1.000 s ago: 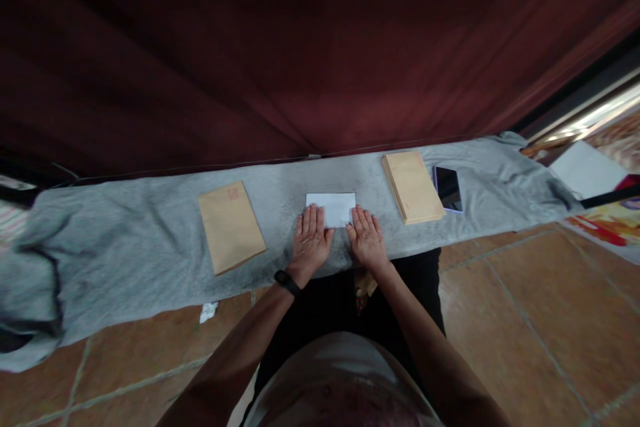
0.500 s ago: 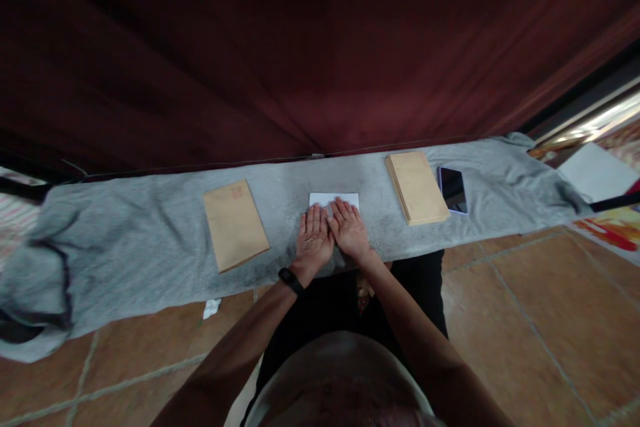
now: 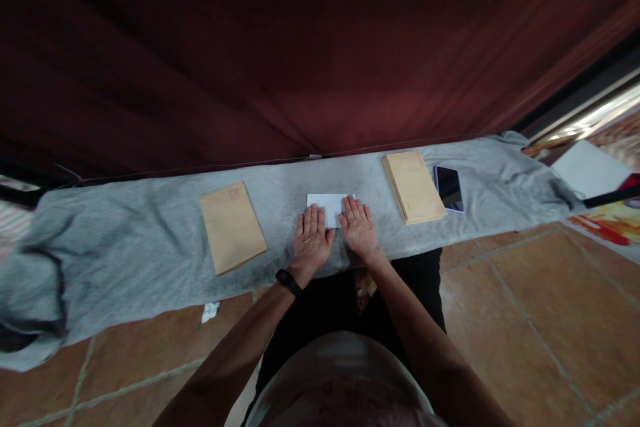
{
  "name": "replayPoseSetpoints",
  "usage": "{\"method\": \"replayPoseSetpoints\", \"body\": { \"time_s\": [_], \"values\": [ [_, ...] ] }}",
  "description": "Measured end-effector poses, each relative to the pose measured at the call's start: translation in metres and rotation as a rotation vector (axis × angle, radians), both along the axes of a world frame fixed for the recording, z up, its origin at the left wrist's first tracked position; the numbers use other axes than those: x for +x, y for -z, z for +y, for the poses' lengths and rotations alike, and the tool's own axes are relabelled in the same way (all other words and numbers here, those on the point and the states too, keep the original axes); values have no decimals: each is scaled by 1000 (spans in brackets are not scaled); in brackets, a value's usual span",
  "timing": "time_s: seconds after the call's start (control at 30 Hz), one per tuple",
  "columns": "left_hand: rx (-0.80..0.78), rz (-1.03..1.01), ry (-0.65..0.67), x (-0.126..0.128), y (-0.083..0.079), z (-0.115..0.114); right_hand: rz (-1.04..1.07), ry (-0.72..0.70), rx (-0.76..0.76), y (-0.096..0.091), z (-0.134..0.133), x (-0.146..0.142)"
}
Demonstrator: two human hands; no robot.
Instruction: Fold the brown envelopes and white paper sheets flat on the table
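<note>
A small white sheet of paper (image 3: 332, 207), possibly folded, lies on the grey cloth in front of me. My left hand (image 3: 312, 239) rests flat over its left side, fingers stretched away from me. Over the right edge of the paper lies my right hand (image 3: 359, 228), also flat with its fingers a little spread. The middle of the paper shows between the two hands. To the left is a brown envelope (image 3: 234, 227) with a red mark near its top corner. A stack of brown envelopes (image 3: 415, 187) lies to the right.
A phone (image 3: 449, 188) lies right of the envelope stack. The grey cloth (image 3: 145, 233) covers a long narrow surface against a dark red curtain (image 3: 320, 60). Crumpled white paper (image 3: 211, 311) is on the tiled floor (image 3: 520, 300). A white sheet (image 3: 590, 170) shows at far right.
My hands have moved apart, the right one sliding rightward across the paper. More of the white paper now shows between them.
</note>
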State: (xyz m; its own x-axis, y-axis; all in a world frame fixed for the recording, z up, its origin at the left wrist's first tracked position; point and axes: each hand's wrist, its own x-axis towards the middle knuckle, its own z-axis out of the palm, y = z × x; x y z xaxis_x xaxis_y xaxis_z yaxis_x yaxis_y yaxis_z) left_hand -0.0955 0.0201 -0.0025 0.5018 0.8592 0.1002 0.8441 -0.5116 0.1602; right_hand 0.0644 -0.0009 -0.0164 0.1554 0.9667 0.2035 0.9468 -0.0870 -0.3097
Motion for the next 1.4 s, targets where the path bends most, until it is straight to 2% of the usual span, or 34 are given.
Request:
{"method": "replayPoseSetpoints", "body": {
  "time_s": [0.27,0.5,0.6,1.13,1.4],
  "values": [
    [-23,-55,-15,6,-8,3,-19,18,-8,-1,-4,4],
    [-99,-64,183,46,-12,13,-72,-29,-64,-5,-7,5],
    [-120,-59,204,54,-9,21,-79,-40,-72,-5,-8,5],
    [-37,-23,75,23,8,38,-17,23,-23,-5,-4,3],
    [-16,-39,-12,8,6,37,-7,42,-7,-3,-4,2]
  ]
}}
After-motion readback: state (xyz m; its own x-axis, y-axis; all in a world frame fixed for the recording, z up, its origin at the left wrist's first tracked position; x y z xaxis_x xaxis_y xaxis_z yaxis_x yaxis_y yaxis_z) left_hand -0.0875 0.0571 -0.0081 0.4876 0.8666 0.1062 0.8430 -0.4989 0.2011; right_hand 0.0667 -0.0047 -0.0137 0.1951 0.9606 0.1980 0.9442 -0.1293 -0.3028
